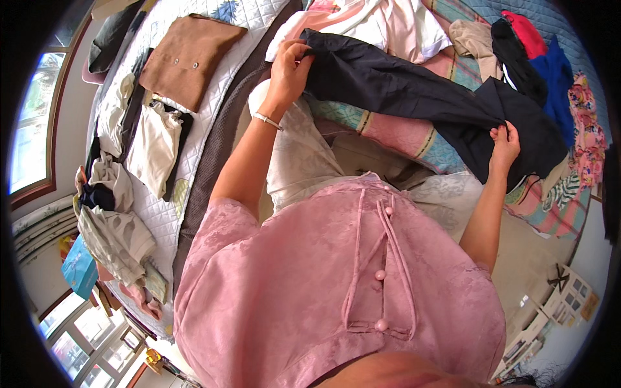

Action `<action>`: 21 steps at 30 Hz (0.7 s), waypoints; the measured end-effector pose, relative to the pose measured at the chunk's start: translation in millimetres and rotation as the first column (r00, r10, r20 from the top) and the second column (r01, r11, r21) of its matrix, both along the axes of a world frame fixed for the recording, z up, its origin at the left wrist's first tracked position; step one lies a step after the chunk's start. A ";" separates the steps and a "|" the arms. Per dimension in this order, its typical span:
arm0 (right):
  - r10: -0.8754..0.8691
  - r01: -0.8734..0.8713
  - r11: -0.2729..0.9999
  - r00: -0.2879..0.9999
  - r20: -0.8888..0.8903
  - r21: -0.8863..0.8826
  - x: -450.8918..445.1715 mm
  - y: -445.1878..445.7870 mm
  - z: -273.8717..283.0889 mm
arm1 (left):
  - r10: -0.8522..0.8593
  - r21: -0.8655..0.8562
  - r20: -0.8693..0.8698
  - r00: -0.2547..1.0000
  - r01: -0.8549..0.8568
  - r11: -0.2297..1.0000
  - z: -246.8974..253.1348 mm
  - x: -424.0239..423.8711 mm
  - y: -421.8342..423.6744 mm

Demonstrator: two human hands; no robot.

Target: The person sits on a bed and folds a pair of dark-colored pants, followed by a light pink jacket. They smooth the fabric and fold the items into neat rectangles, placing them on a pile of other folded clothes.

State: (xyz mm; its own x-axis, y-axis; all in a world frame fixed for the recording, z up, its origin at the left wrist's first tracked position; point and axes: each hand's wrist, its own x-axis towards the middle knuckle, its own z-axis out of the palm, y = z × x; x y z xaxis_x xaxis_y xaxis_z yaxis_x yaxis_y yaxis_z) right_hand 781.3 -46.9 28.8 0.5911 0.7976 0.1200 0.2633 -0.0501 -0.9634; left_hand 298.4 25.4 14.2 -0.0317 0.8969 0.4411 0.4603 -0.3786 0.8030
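A dark navy garment, apparently trousers [388,85], is stretched between both hands in front of my knees. My left hand [290,72] pinches its upper left end, and a light bracelet circles that wrist. My right hand [504,140] grips the cloth further right, where it bunches and spreads into a wider part. Under the garment lies a pink and teal plaid cover [388,130]. White and pale pink clothing [373,24] rests just beyond the dark cloth, partly behind it.
Left, on a white quilted bedspread [160,223], lie a brown buttoned garment [191,58], cream clothing [155,145] and a heap of pale clothes [116,242]. At right are a beige garment [473,41], red cloth [524,34], blue cloth [558,92], pink patterned cloth [584,131] and striped cloth [563,191].
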 end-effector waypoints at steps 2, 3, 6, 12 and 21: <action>0.008 -0.008 1.000 1.000 -0.013 0.004 2.8 1.0 -2.1 | -0.014 -0.099 0.027 1.000 0.017 0.995 1.4 -0.6 4.7; 0.007 -0.007 1.000 1.000 -0.013 0.005 4.4 -0.1 -3.2 | -0.033 -0.187 0.059 0.998 0.043 0.981 4.8 0.9 7.5; 0.004 -0.003 1.000 0.999 -0.033 0.012 5.6 1.2 -5.7 | -0.065 -0.312 0.200 0.978 0.126 0.942 10.4 1.4 12.0; -0.017 0.017 0.998 1.000 -0.002 0.056 -1.8 1.8 9.4 | -0.165 -0.090 0.586 0.793 0.266 0.960 38.7 -19.1 12.0; 0.045 -0.069 0.990 0.982 0.185 0.126 -20.2 -3.6 45.3 | -0.140 0.249 0.458 0.878 0.024 0.968 126.1 -40.8 -55.5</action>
